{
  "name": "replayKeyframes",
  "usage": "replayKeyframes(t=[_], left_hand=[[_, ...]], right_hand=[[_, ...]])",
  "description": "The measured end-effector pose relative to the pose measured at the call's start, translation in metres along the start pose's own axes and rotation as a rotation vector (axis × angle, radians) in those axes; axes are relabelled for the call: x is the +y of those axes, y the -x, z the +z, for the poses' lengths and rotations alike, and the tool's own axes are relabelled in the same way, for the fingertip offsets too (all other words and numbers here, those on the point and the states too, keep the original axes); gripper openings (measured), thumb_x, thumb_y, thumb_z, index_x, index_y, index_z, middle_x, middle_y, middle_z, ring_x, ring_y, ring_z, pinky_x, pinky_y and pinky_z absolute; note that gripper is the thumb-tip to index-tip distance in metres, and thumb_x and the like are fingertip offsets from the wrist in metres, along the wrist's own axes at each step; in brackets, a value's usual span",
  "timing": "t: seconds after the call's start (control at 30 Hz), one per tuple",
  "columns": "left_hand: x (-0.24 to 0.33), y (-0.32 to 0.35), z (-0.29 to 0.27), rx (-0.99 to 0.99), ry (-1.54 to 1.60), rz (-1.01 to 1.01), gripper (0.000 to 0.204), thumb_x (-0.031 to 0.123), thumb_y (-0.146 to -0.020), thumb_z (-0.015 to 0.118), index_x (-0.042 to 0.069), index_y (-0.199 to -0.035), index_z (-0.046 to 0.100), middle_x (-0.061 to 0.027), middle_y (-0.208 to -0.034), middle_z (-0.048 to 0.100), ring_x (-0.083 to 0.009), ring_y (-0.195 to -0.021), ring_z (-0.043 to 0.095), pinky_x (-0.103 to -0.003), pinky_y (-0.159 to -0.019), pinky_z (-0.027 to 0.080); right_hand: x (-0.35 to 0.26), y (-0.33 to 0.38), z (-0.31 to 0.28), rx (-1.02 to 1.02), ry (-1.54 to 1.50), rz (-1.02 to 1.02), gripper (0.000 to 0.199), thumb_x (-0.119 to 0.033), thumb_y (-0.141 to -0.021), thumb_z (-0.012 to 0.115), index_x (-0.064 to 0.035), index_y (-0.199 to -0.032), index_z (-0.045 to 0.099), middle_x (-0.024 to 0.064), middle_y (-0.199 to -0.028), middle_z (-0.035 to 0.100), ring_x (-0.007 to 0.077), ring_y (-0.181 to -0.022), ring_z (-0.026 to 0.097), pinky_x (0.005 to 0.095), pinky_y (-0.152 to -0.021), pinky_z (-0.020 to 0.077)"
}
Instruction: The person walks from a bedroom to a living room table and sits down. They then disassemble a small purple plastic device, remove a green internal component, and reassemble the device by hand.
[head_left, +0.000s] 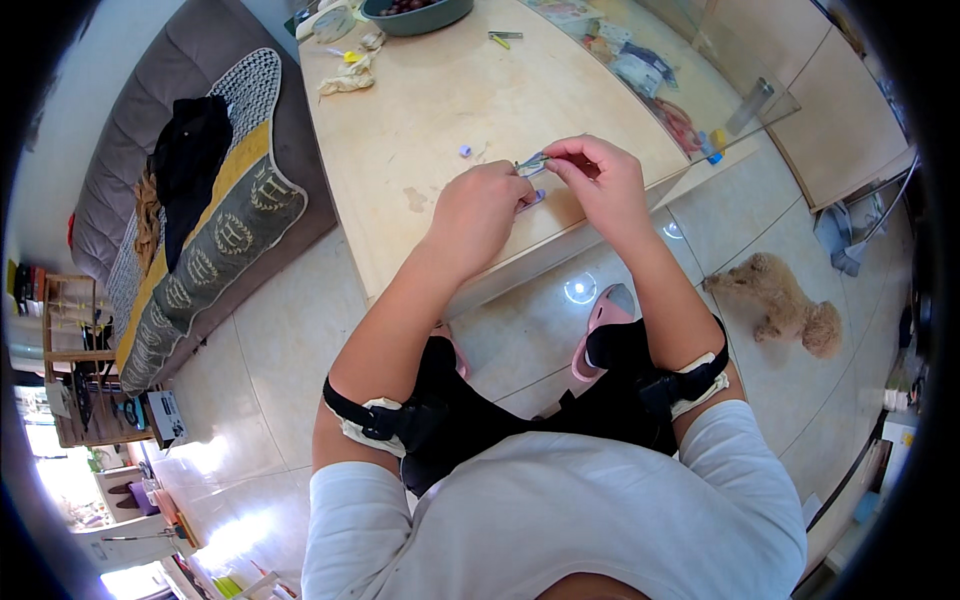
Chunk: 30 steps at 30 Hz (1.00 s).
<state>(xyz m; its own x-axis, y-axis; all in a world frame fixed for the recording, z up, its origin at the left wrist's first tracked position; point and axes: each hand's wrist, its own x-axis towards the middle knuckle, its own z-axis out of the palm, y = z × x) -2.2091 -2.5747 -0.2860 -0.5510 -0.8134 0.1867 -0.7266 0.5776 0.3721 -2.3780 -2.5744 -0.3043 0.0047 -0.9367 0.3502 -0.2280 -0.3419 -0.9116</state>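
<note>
I see both hands meeting over the near edge of the table (420, 130). My left hand (478, 205) is curled into a loose fist, its fingertips pinched on one end of a small greenish strip (531, 165). My right hand (600, 180) comes in from the other side, thumb and forefinger pressed together on the same strip, so the little piece is held between the two hands, just above the tabletop. I cannot tell what the strip is; it is too small. Under the left hand, touching the table, a small pale purple piece (533, 200) peeks out. A little further up the table, well apart from the fingers, lies a tiny purple bead (465, 151).

Further out on the table I see a crumpled tissue (347, 82), a dark green bowl (416, 14) with something dark in it, and a glass pane (720, 80) over colourful papers at the right end. Left of the table stands a grey sofa (150, 90) with a patterned blanket (215, 230) and black clothing (190, 150) on it. On the tiled floor (280, 330) to my right a curly tan dog (785, 305) stands, and a pink slipper (605, 320) shows on my foot below the table edge.
</note>
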Motion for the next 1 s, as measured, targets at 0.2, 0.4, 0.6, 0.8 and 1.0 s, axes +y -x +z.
replayKeyframes(t=[0.2, 0.4, 0.6, 0.8, 1.0], left_hand=[[-0.001, -0.007, 0.0, -0.072, -0.095, 0.009, 0.008, 0.01, -0.075, 0.059, 0.008, -0.08, 0.065, -0.0089, -0.079, 0.058, -0.0265, -0.075, 0.058, -0.036, -0.066, 0.047], [0.002, -0.002, 0.006, 0.073, 0.022, -0.036, 0.01, 0.009, -0.077, 0.058, 0.006, -0.086, 0.061, -0.0111, -0.083, 0.057, -0.0282, -0.077, 0.057, -0.036, -0.067, 0.046], [-0.004, 0.01, -0.008, 0.32, 0.524, -0.346, 0.006, 0.004, -0.079, 0.058, 0.001, -0.083, 0.061, -0.0103, -0.082, 0.063, -0.0169, -0.071, 0.062, -0.027, -0.064, 0.05], [0.002, 0.015, -0.032, 0.415, 0.891, -0.337, 0.009, 0.001, -0.078, 0.061, -0.003, -0.085, 0.061, -0.0058, -0.079, 0.064, -0.0089, -0.073, 0.06, -0.02, -0.066, 0.048], [0.002, 0.018, -0.031, 0.394, 0.919, -0.294, 0.011, 0.002, -0.08, 0.06, -0.002, -0.09, 0.063, -0.006, -0.082, 0.064, -0.0098, -0.075, 0.061, -0.021, -0.069, 0.048]], right_hand=[[-0.001, -0.001, -0.002, 0.021, 0.013, -0.006, 0.01, 0.001, -0.078, 0.062, 0.0005, -0.088, 0.063, 0.0048, -0.08, 0.064, 0.009, -0.072, 0.06, 0.0211, -0.066, 0.0475], [-0.002, 0.0, -0.002, 0.061, -0.009, 0.005, 0.01, 0.001, -0.078, 0.062, 0.0003, -0.088, 0.063, 0.0049, -0.08, 0.064, 0.0092, -0.072, 0.06, 0.021, -0.067, 0.0474], [-0.006, 0.001, -0.001, 0.031, -0.098, -0.016, 0.011, 0.003, -0.078, 0.061, 0.0012, -0.089, 0.063, 0.0058, -0.084, 0.063, 0.0105, -0.076, 0.06, 0.0211, -0.069, 0.0481], [-0.011, 0.009, 0.006, -0.059, -0.141, -0.079, 0.012, 0.003, -0.076, 0.063, 0.0017, -0.088, 0.063, 0.008, -0.084, 0.063, 0.0129, -0.075, 0.061, 0.0234, -0.069, 0.05], [-0.017, 0.013, 0.014, -0.104, -0.155, -0.119, 0.012, 0.003, -0.074, 0.064, 0.0019, -0.086, 0.064, 0.0085, -0.082, 0.063, 0.0135, -0.074, 0.061, 0.0241, -0.067, 0.0513]])
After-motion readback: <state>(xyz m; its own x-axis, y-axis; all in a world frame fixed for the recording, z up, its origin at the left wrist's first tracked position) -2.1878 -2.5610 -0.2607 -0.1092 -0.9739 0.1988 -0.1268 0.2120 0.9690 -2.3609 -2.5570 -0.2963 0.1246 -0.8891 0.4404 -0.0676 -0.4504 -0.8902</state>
